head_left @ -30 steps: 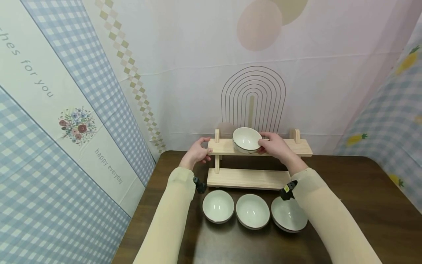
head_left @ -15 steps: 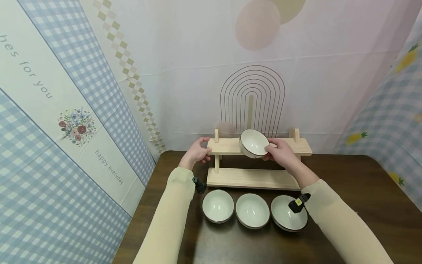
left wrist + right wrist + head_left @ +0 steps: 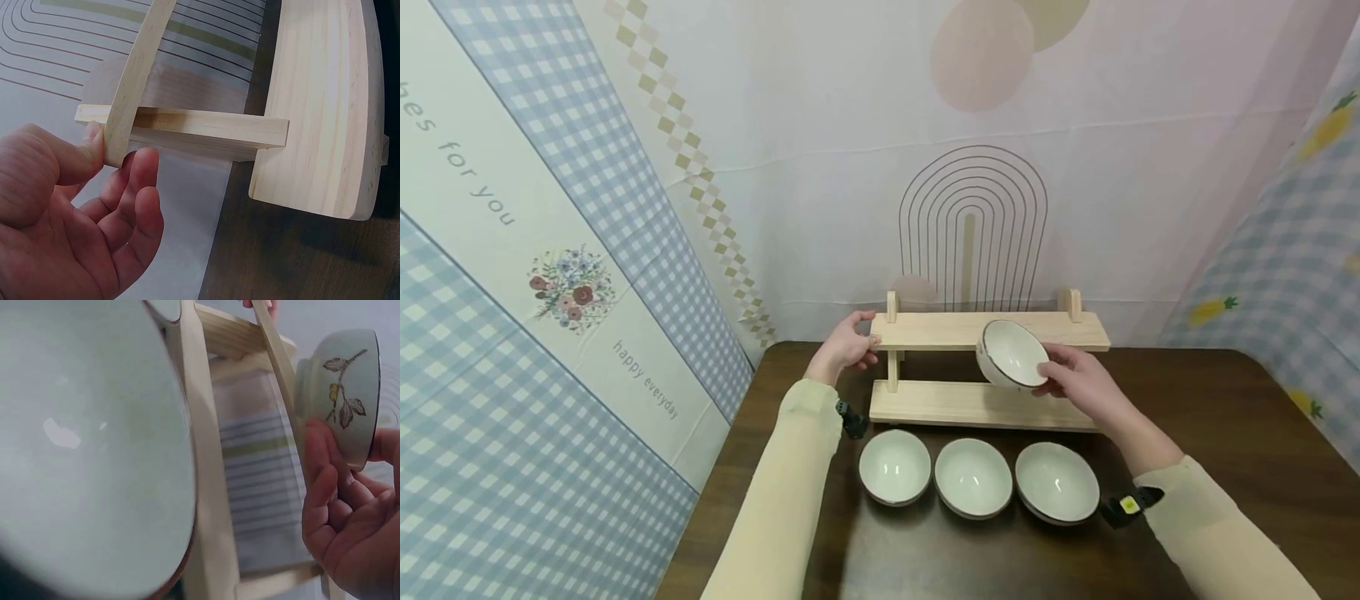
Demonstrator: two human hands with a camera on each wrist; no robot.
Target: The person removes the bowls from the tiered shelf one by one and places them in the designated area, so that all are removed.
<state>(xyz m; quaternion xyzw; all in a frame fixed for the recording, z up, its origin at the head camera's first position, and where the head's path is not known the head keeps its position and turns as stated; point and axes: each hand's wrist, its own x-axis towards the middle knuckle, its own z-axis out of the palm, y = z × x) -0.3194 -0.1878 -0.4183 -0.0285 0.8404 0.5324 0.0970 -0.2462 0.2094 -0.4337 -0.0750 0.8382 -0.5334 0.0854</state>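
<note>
A white bowl (image 3: 1015,354) with a dark rim hangs tilted in front of the two-tier wooden shelf (image 3: 925,331). My right hand (image 3: 1082,383) pinches its right edge, thumb on the inside and fingers beneath. In the right wrist view the bowl (image 3: 350,394) shows a leafy branch painted on its outer wall. At the shelf's left end, my left hand (image 3: 846,346) holds the upper board. The left wrist view has the thumb of my left hand (image 3: 81,200) on one face of the board's end (image 3: 122,128), with fingers curled by the other face.
Three bowls stand in a row on the dark table (image 3: 760,500) before the shelf: a left bowl (image 3: 895,468), a middle bowl (image 3: 973,479) and a right bowl (image 3: 1057,483). A patterned cloth (image 3: 820,225) hangs behind the shelf.
My right hand has carried the bowl off the upper board, rightward and toward me, and the bowl has tilted. My left hand has stayed at the shelf's end.
</note>
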